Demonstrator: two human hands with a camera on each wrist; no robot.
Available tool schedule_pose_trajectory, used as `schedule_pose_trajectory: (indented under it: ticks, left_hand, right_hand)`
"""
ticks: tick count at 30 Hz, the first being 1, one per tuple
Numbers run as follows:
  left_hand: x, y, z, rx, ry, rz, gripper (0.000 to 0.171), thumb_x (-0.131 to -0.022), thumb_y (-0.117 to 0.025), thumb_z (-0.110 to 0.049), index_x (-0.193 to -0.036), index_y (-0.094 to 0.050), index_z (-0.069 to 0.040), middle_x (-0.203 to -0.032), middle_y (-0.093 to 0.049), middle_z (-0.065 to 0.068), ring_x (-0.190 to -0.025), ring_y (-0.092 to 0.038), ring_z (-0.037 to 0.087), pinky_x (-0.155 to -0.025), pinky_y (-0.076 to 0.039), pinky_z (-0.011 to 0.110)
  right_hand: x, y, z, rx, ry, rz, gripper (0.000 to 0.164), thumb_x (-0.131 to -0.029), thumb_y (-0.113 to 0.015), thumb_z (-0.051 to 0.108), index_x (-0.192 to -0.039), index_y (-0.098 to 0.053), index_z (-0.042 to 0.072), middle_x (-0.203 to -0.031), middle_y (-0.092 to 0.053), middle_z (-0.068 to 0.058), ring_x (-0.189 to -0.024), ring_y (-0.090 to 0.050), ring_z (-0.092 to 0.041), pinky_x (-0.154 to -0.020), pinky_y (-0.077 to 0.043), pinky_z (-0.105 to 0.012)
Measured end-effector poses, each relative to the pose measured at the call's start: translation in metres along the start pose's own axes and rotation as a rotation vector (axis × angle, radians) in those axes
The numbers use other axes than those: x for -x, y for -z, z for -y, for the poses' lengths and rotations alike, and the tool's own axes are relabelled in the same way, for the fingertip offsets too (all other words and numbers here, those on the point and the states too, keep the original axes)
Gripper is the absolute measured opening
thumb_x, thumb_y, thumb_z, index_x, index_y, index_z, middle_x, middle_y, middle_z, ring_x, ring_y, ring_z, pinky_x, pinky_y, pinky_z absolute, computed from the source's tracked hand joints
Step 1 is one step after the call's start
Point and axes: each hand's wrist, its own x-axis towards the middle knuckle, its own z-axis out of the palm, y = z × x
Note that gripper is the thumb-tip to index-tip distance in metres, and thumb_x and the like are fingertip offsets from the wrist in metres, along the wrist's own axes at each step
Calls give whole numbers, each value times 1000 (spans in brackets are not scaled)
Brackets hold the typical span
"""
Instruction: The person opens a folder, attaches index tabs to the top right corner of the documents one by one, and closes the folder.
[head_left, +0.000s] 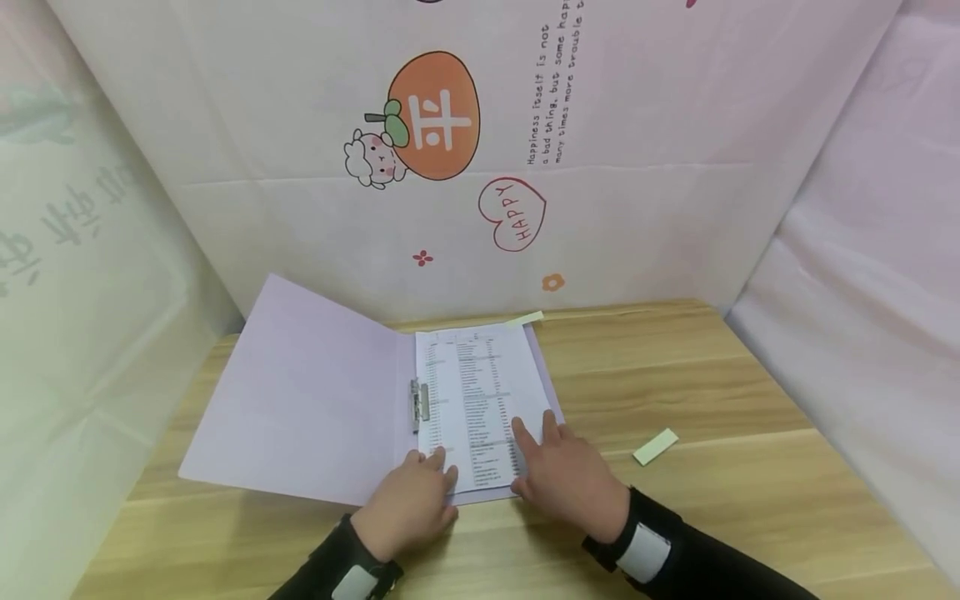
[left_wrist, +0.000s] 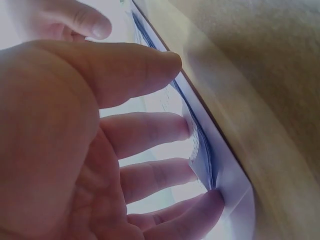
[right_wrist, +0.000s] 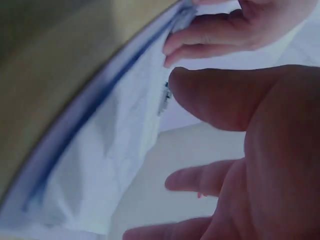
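Observation:
A pale purple folder (head_left: 300, 400) lies opened out on the table, its left cover tilted up. Printed sheets (head_left: 480, 400) lie in its right half, beside a metal clip (head_left: 418, 404) at the spine. My left hand (head_left: 408, 504) is at the lower left corner of the sheets; in the left wrist view its fingers (left_wrist: 155, 132) reach loosely over the edge of the stack. At the lower right of the sheets is my right hand (head_left: 566, 475), fingers extended over the paper's right edge. The right wrist view shows its thumb (right_wrist: 215, 95) apart from the other fingers.
A small pale green strip (head_left: 656, 447) lies on the wooden table (head_left: 750, 500) to the right. Another pale strip (head_left: 527, 318) is at the sheets' top right corner. A printed cloth (head_left: 637, 225) hangs behind the table, with more cloth at both sides.

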Motion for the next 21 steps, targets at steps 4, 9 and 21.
schedule_pose_trajectory:
  ticks: [4, 9, 21]
  left_hand:
    - [0, 1, -1, 2, 5, 17, 46, -89, -72, -34, -124, -69, -5, -135, -57, 22, -109, -58, 40, -88, -50, 49]
    - [0, 2, -1, 0, 5, 31, 46, -89, -71, -34, -125, -69, -5, -136, -57, 22, -109, -58, 40, -88, -50, 50]
    - [-6, 13, 16, 81, 14, -21, 26, -90, -69, -32, -103, -76, -10, -121, -62, 14, -99, -57, 28, -82, -50, 43]
  right_hand:
    - [1, -10, 4, 9, -40, -11, 76, -83, -76, 51, -136, -58, -1, -109, -58, -39, -78, -63, -37, -54, -52, -40]
    - [-5, -19, 10, -16, -102, 42, 74, -86, -72, 51, -133, -58, -4, -75, -60, -20, -61, -57, -26, -44, -45, -39]
    - [-23, -29, 22, 79, -109, 114, 65, -90, -67, 53, -133, -63, 5, -53, -45, -3, -44, -42, -17, -40, -38, -34]
